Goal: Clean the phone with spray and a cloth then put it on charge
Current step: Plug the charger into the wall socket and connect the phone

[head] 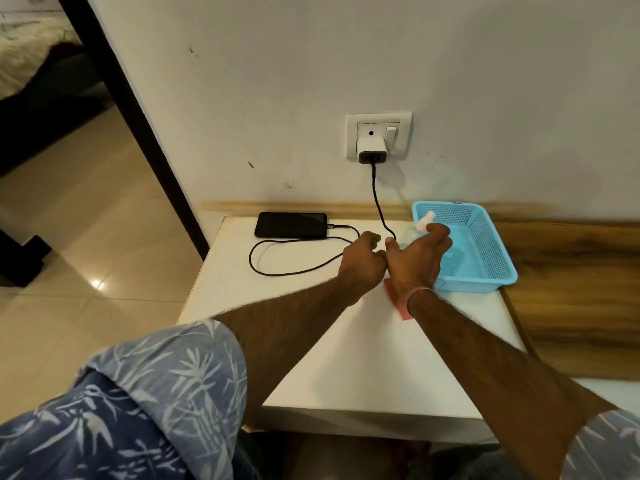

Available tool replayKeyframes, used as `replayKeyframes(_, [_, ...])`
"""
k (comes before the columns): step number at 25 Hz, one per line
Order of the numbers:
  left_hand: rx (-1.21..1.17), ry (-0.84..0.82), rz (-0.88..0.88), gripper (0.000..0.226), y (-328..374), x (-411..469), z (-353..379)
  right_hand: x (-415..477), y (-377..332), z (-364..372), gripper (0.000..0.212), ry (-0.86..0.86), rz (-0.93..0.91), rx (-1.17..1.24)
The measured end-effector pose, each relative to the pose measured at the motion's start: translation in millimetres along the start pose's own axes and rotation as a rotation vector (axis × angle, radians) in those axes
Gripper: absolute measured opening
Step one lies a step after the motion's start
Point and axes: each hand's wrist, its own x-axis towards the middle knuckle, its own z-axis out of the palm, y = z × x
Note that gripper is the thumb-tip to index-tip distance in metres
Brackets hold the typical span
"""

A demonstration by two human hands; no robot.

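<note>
Reaching forward from patterned blue sleeves (156,393), two bare forearms are stretched over a white worktop (311,323). A pink cloth (398,303) is seen lying flat on the worktop, mostly hidden under the right wrist, on which a thin band (420,292) is worn. The left hand (363,259) is held just beside the right hand (420,259), the two touching at the thumb side. The left hand's fingers are curled into a loose fist where the black cable (376,195) passes; whether the cable is pinched cannot be told. The right hand's fingers and thumb are curled round a clear spray bottle (425,222), whose white nozzle is seen above the knuckles. The bottle is held at the near left corner of a light blue mesh basket (474,284), which stands at the right edge of the worktop against the wall. Beyond the left hand, the cable is laid in a wide loop on the worktop and is plugged into the black phone (291,225), which lies flat, screen dark, at the far left corner close to the wall. Higher up, the cable's other end is fitted into a white charger (371,148) seated in the wall socket (405,147).
</note>
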Motion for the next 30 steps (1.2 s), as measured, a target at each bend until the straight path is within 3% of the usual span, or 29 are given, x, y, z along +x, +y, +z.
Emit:
replayKeyframes(2, [-0.011, -0.027, 0.021, 0.038, -0.3, 4.5, 4.8, 7.4, 4.9, -0.1, 0.058, -0.043, 0.005, -0.085])
replayKeyframes(7, [-0.004, -0.095, 0.03, 0.043, -2.5, 10.0, 12.9, 15.6, 11.9, -5.6, 0.026, -0.114, -0.03, -0.208])
replayKeyframes(12, [0.005, 0.046, -0.004, 0.02, 1.4, 11.7, 19.9, 30.3, 3.8, -12.8, 0.035, 0.093, -0.157, -0.193])
replayKeyframes(18, [0.25, -0.097, 0.098, 0.028, 3.4, 14.6, 30.5, 62.0, 2.4, -5.3, 0.029, -0.323, -0.256, -0.575])
replayKeyframes(25, [0.462, -0.146, 0.048, 0.031, 13.8, 36.8, 47.4, 69.4, 7.8, -1.6, 0.027, -0.325, -0.172, -0.491])
replayKeyframes(30, [0.383, -0.063, -0.038, 0.037, 18.1, 48.4, 58.6, 77.5, 11.4, -2.8, 0.028, -0.352, -0.15, -0.461])
